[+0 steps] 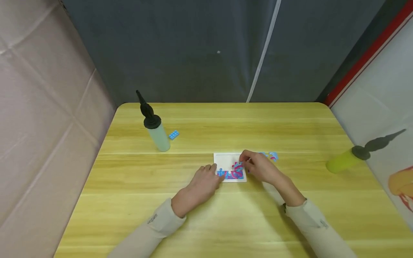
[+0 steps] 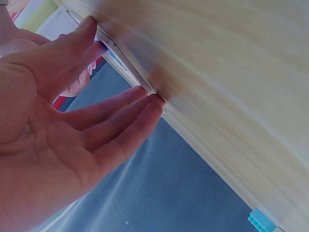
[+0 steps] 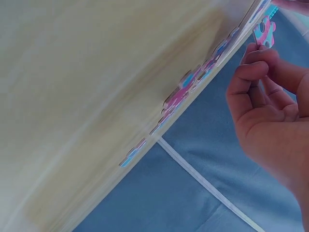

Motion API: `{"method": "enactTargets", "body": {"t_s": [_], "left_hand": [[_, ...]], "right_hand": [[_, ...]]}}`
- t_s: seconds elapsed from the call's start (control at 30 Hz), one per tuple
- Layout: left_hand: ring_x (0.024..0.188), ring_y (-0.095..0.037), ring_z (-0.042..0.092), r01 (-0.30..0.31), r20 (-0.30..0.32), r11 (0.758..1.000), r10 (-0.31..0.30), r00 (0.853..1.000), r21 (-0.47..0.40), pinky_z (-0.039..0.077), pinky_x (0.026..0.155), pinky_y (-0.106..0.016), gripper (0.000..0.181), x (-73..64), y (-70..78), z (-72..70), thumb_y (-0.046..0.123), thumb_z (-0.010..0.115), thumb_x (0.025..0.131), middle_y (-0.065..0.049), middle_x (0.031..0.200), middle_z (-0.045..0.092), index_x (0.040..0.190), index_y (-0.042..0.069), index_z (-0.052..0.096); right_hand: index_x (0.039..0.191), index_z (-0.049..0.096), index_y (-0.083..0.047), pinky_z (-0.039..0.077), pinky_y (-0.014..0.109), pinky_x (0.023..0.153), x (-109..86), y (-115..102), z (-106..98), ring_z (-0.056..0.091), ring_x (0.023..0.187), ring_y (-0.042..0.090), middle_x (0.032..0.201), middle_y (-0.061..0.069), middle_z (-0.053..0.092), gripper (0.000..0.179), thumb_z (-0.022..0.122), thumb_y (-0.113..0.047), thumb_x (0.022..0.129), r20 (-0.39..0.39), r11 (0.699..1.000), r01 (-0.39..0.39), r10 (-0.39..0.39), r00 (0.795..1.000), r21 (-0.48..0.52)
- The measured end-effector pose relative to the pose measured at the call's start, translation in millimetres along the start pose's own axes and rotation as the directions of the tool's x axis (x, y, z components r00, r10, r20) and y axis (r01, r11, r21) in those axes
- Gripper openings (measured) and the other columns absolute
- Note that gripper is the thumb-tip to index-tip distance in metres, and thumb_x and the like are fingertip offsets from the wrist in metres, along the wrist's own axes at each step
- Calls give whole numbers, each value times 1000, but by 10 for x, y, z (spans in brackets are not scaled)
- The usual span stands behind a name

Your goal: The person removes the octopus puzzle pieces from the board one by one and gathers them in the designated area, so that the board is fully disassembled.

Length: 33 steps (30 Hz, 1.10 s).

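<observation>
A white puzzle tray [image 1: 226, 159] lies on the table, its near row filled with blue, pink and purple puzzle pieces [image 1: 233, 175]. My left hand [image 1: 202, 182] rests on the tray's left edge; the left wrist view shows its fingers [image 2: 118, 118] extended against the rim. At the tray's right side, my right hand [image 1: 262, 168] pinches a pink and blue puzzle piece [image 3: 265, 33] between thumb and fingertips. In the right wrist view this piece is tilted up off the table. Loose puzzle pieces [image 3: 181, 94] lie beside the tray, partly hidden behind my right hand in the head view.
Left of the tray stands a pale green bottle [image 1: 158, 137] with a black top, and a blue toy brick [image 1: 174, 134] lies next to it. A yellow-green bottle [image 1: 342, 161] with a dark top is at the table's right edge. A dark curtain [image 1: 180, 53] hangs behind the table.
</observation>
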<state>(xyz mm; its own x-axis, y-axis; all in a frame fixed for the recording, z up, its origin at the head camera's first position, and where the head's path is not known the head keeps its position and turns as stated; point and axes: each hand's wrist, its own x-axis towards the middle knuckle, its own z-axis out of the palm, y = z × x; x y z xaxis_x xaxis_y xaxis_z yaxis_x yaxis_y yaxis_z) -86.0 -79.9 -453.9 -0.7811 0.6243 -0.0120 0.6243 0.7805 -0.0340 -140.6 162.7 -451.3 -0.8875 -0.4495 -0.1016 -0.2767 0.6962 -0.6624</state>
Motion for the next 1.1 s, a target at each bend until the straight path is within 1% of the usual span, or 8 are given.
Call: {"method": "enactTargets", "body": {"t_s": [0.13,0.2,0.37,0.53,0.63,0.87,1.1], "left_hand": [[92,-24,65,-8,10,1000,8,1000,3,55,76,-34,23,-5,2,-12,27,72,96,-14,114,71,118,23,78],[92,-24,66,-12,10,1000,12,1000,7,55,76,-34,23,-9,3,-14,27,73,96,-14,113,71,118,23,77],[90,-23,64,-14,5,1000,14,1000,13,54,75,-34,21,-11,7,-6,27,73,96,-12,106,70,116,23,77],[90,-23,64,-11,9,1000,11,1000,7,53,75,-33,21,-9,8,-12,27,73,95,-11,104,68,116,23,77],[93,-24,65,-11,15,1000,11,1000,10,55,77,-34,23,-7,6,-23,27,73,96,-12,108,70,118,23,77],[98,-25,66,-6,30,1000,6,1000,9,56,82,-36,25,-5,6,-26,27,72,96,-15,118,70,121,23,77],[92,-24,66,-13,8,1000,13,1000,28,55,76,-34,23,-1,-1,-10,27,73,96,-13,111,70,118,24,77]], "right_hand": [[108,66,-7,51,26,59,-22,23,-21,63,69,14,89,9,72,12,56,-2,103,-1,1000,-8,8,1000,20],[109,66,-6,53,25,61,-39,36,-32,63,71,16,91,9,72,12,56,-3,104,-1,999,-12,12,1000,34],[110,66,-4,54,25,62,-70,71,-62,65,73,18,92,11,72,12,56,-2,103,-10,998,-9,10,1000,69],[110,67,-3,51,24,59,-98,114,-94,63,71,16,90,11,73,13,56,-1,103,-22,998,-10,11,1000,56],[109,67,-3,49,24,58,-116,140,-111,61,71,16,90,10,72,12,56,-2,103,-37,999,-19,20,999,44],[110,66,-2,52,25,63,-146,189,-147,66,79,19,94,11,73,13,55,-1,103,-41,998,-18,20,999,60],[108,67,-2,53,24,66,-179,224,-175,69,83,20,95,10,73,13,56,0,103,-56,998,-20,23,998,66]]}}
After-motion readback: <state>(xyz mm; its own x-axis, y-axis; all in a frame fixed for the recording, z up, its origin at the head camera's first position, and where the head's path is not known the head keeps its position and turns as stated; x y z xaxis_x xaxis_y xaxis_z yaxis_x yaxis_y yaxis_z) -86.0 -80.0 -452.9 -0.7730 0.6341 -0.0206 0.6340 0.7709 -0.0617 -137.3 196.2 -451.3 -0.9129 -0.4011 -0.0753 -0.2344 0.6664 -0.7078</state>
